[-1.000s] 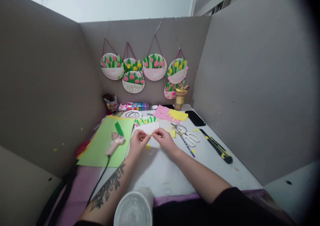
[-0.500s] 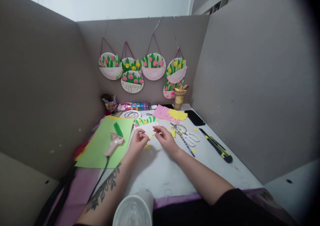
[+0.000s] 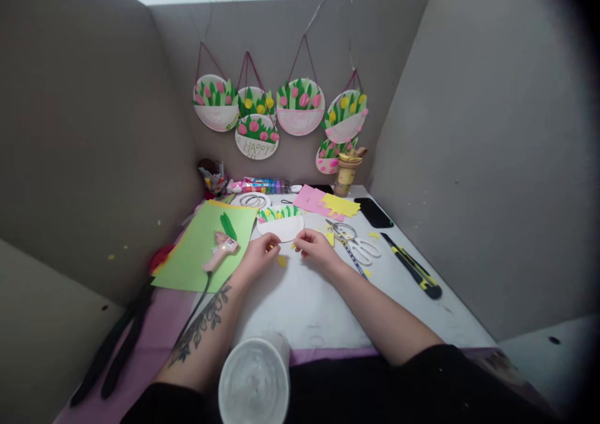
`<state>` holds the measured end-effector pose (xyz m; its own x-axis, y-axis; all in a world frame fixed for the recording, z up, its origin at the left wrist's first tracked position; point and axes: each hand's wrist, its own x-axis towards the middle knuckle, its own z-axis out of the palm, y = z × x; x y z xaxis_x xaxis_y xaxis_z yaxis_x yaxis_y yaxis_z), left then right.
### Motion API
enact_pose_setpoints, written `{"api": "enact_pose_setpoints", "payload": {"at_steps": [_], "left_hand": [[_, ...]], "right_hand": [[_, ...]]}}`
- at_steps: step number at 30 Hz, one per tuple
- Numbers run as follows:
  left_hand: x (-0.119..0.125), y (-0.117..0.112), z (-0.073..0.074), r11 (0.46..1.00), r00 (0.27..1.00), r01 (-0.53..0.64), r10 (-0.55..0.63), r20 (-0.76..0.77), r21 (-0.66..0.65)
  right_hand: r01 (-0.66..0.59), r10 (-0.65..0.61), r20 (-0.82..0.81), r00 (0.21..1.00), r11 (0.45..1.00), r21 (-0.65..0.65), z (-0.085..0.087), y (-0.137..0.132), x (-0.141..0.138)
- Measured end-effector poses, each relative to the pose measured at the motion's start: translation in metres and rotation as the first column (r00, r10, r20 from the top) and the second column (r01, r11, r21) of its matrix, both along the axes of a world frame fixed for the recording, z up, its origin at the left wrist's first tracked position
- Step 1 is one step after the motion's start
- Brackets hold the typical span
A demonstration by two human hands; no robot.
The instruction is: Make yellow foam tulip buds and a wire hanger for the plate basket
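Observation:
My left hand (image 3: 262,252) is just in front of the paper plate, its fingers curled into a pinch with a hint of yellow beneath them. Opposite it, my right hand (image 3: 317,250) pinches at what looks like a small yellow paper piece (image 3: 293,246), mostly hidden by the fingertips. A gap separates the two hands. Behind them lies a white half paper plate (image 3: 280,229) with green paper leaves and a few pink and yellow flowers along its top. One loose yellow cutout (image 3: 282,261) rests on the table below my left fingers.
To the left, a pink glue gun (image 3: 220,253) lies on green paper sheets (image 3: 187,258). White-handled scissors (image 3: 363,249), a pencil (image 3: 354,260) and a utility knife (image 3: 412,266) are on the right. A lidded cup (image 3: 254,380) stands in front. Decorated plates (image 3: 300,121) hang behind.
My hands have drawn slightly apart; earlier their fingertips nearly met over a small yellow piece. The view has tipped downward, and the half plate shows more fully.

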<state>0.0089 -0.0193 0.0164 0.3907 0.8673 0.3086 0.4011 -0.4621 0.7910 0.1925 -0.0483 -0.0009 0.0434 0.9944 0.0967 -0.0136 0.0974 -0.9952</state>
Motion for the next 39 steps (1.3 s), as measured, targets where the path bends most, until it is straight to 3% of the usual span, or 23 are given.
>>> {"api": "enact_pose_setpoints", "payload": {"at_steps": [5,11,21,31,39], "left_hand": [[-0.014,0.006,-0.007,0.997,0.966,0.012,-0.031,-0.258,-0.073],[-0.008,0.004,-0.008,0.997,0.863,0.009,-0.046,-0.503,-0.076],[-0.001,0.005,-0.023,0.999,0.818,-0.011,-0.019,-0.575,-0.050],[-0.002,0.006,-0.025,0.998,0.818,-0.015,-0.019,-0.575,-0.055],[-0.002,0.006,-0.023,0.998,0.819,-0.013,-0.026,-0.573,-0.064]], "right_hand": [[-0.047,0.045,0.155,0.987,0.999,0.007,-0.012,0.002,-0.003],[-0.048,0.041,0.249,0.968,0.999,0.021,-0.026,0.009,-0.007],[-0.023,0.026,0.438,0.898,1.000,-0.013,-0.032,0.009,-0.016],[-0.007,-0.026,0.577,0.816,0.998,0.055,-0.039,0.010,-0.020],[0.013,-0.062,0.605,0.794,0.996,0.084,-0.039,0.007,-0.023]]}}
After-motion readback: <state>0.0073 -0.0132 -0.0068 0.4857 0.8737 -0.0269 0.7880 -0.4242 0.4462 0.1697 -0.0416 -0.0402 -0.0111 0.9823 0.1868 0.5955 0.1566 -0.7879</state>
